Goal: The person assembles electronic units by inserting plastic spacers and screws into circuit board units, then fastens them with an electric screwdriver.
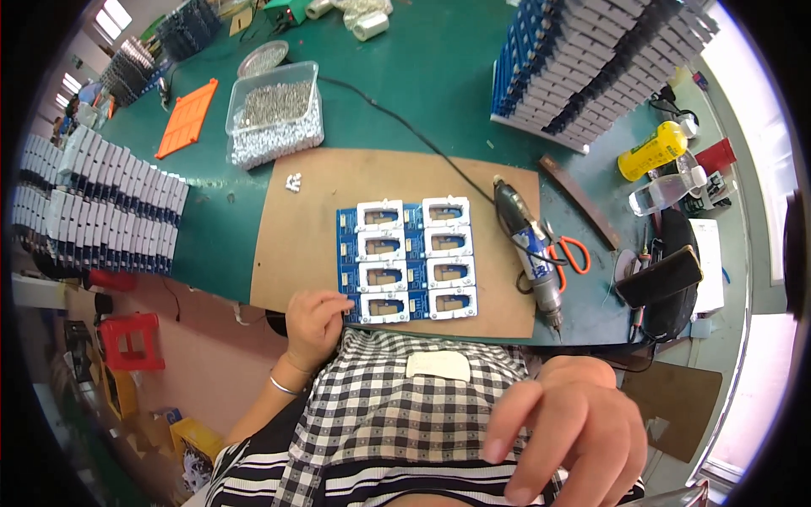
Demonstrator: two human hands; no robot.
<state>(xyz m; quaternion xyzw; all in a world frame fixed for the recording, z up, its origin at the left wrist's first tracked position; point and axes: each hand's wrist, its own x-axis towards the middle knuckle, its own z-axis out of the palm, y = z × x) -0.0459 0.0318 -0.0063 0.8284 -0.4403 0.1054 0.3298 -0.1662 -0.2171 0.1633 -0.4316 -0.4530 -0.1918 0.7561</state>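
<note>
A blue circuit board panel [416,279] lies on the brown board in front of me, with two columns of white plastic frames [449,272] mounted on it. At its lower left corner, my left hand [314,328] has its fingers bent together, fingertips gripping the panel's edge. My right hand [579,427] is raised close to the camera above my lap, away from the table. Its fingers hang loosely bent and apart, with nothing visible in them. Right of the panel rests a corded electric screwdriver [532,258], its bit toward me, beside orange-handled scissors [575,255].
A clear tub [276,139] holds screws and white plastic pieces; a few white pieces [293,182] lie on the brown work board [296,237]. Stacked panels [118,203] stand left, more [583,76] at the back right. Bottles [652,152] and a phone [661,279] occupy the right.
</note>
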